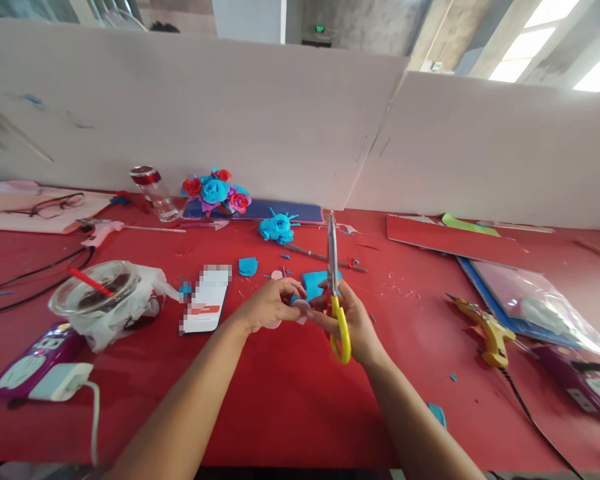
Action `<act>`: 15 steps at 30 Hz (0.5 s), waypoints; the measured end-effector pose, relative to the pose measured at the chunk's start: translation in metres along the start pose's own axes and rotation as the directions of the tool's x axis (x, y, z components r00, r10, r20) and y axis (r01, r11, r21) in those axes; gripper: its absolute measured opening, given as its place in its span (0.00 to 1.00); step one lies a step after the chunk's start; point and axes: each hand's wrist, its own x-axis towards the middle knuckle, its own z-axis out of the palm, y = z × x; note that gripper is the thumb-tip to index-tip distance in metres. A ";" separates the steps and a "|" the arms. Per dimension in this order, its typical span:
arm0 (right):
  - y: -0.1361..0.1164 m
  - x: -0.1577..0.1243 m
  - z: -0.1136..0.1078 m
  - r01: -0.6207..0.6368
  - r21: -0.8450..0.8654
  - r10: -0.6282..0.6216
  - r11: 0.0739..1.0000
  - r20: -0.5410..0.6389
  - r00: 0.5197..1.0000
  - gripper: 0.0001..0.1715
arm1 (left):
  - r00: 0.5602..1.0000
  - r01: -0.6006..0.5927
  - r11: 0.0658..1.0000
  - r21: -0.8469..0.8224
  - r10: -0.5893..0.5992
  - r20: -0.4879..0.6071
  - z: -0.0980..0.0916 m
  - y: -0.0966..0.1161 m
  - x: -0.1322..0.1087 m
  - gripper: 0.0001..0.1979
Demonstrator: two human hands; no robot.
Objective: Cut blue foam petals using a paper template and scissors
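Your left hand (269, 305) pinches a pink-and-blue piece (301, 304); your right hand (357, 321) grips scissors (333, 280). Toward the worktop's (290, 407) left edge, the purple power strip (26, 371) bears illegible markings.

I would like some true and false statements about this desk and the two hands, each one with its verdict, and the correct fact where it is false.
1. The right hand holds the scissors. True.
2. The hands are far apart. False: the left hand is close to the right one, at a small paper piece.
3. The phone lies right of the cup. True.
4. The cup has a blue straw. False: its straw is red.
5. The flowers are beside the bottle. True.
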 end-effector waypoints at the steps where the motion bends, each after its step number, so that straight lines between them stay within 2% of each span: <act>1: 0.000 0.001 0.002 -0.025 0.045 0.024 0.999 0.009 1.000 0.27 | 1.000 -0.008 0.999 0.040 0.008 0.018 0.005 0.000 0.000 0.06; 4: 0.002 0.002 0.004 -0.033 0.120 0.035 0.992 -0.016 0.999 0.24 | 1.000 -0.005 1.000 0.024 0.005 0.025 0.012 -0.001 0.001 0.06; 7: 0.005 0.003 0.001 0.022 0.126 -0.003 0.992 -0.146 0.989 0.24 | 0.999 0.010 0.985 -0.173 -0.017 -0.034 0.014 -0.004 0.004 0.11; 10: 0.008 0.005 0.000 0.058 0.130 -0.025 0.990 -0.246 0.969 0.24 | 0.997 0.045 0.913 -0.406 -0.068 -0.044 0.021 -0.009 0.008 0.14; 13: 0.008 0.005 -0.002 0.074 0.061 -0.056 0.995 -0.252 0.966 0.23 | 0.988 0.050 0.855 -0.516 -0.118 -0.100 0.028 -0.011 0.011 0.14; 15: 0.004 0.004 -0.006 0.081 -0.073 -0.094 0.994 -0.205 0.974 0.21 | 0.978 0.013 0.837 -0.547 -0.124 -0.166 0.029 -0.009 0.011 0.13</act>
